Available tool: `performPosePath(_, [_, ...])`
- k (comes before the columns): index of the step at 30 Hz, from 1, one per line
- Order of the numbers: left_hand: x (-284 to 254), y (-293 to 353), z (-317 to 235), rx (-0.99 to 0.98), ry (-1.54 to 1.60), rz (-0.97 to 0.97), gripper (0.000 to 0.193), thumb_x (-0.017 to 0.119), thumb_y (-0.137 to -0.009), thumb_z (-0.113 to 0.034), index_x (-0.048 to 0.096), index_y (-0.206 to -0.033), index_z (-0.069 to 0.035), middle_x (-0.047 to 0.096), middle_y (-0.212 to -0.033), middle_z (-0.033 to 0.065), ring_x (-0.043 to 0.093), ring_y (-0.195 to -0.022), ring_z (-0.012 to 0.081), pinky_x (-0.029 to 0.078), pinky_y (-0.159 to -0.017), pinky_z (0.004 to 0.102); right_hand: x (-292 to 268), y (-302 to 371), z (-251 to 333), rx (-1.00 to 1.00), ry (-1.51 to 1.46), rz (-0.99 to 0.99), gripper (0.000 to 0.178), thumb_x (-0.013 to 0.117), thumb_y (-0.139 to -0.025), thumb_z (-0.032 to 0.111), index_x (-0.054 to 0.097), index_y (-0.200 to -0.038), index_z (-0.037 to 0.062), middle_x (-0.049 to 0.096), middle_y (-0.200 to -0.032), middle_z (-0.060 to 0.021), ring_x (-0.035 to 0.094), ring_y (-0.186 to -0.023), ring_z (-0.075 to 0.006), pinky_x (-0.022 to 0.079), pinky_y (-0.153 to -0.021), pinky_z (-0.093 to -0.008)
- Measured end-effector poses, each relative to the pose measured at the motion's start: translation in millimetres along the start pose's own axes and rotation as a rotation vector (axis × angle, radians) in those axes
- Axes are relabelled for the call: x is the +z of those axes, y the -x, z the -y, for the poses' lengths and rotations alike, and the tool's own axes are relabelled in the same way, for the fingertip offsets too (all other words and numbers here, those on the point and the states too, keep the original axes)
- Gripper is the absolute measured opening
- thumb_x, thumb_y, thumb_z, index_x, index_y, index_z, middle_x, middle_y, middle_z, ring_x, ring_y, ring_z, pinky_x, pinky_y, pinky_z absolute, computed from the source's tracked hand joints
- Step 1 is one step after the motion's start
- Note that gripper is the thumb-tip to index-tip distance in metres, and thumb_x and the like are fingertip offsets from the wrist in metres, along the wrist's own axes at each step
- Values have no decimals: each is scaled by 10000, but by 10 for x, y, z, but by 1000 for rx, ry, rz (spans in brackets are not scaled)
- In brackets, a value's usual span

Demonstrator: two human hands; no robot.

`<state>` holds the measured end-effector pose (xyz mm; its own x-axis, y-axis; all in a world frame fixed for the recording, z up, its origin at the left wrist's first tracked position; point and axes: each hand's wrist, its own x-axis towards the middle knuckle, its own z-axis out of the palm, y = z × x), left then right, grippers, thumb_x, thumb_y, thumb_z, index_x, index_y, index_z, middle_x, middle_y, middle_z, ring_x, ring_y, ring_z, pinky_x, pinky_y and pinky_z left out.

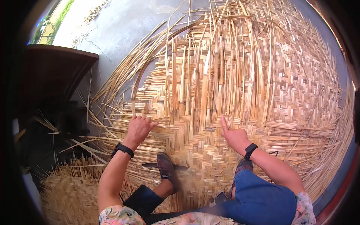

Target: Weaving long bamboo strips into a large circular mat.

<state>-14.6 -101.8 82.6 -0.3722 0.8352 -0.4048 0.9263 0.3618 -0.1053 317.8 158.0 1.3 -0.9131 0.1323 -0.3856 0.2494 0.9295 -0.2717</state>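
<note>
A large half-woven mat (pixel 204 153) of flat straw-coloured reed strips spreads beneath me. My left hand (pixel 138 128) is closed at the mat's left side, its thumb pointing right. A long brownish reed strip (pixel 139 80) arches from that hand up over the far strips. My right hand (pixel 235 138) rests on the weave right of centre, index finger stretched forward against the strips and the other fingers partly curled. Between and beyond the hands, loose upright strips (pixel 206 80) run away from me, some raised over the woven part.
My shoe (pixel 165 168) stands on the mat over a dark curved blade (pixel 150 165). Loose reed strips (pixel 129 73) fan out at the far left on the grey floor (pixel 127 22). Dark wooden furniture (pixel 63 63) stands at left, with another woven piece (pixel 73 187) near it.
</note>
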Motion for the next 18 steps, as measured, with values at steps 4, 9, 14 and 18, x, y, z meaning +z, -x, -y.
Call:
performPosePath(4, [-318, 284, -89, 42, -55, 83, 517, 494, -989, -516, 696, -779, -89, 630, -599, 90, 646, -592, 305, 491, -693, 461, 110, 61, -36, 35, -32, -50, 754, 546, -973, 250, 161, -1563, -17, 590, -569, -35, 589, -459, -217, 446, -401, -379])
performPosePath(9, [-639, 791, -46, 148, 21, 40, 547, 478, -1005, -493, 723, -779, -60, 660, -655, 125, 670, -642, 320, 490, -536, 427, 181, 72, -45, 1, -49, -78, 783, 544, -895, 120, 159, -1554, -57, 617, -577, -49, 607, -466, -217, 466, -404, -386])
performPosePath(14, [-765, 1639, 182, -68, -35, 224, 647, 411, -989, -611, 753, -870, -75, 710, -743, 112, 697, -789, 346, 516, -683, 469, 203, 17, -33, -18, -83, -91, 782, 528, -885, 98, 154, -1552, -66, 647, -612, -74, 621, -481, -235, 473, -411, -401])
performPosePath(18, [-1569, 2269, 178, -497, -230, 926, 754, 330, -966, -712, 772, -985, -102, 744, -1002, 128, 699, -1012, 311, 499, -877, 466, 138, 81, -134, 23, -57, -64, 782, 510, -889, 78, 125, -1555, -67, 672, -649, -103, 639, -503, -253, 476, -421, -416])
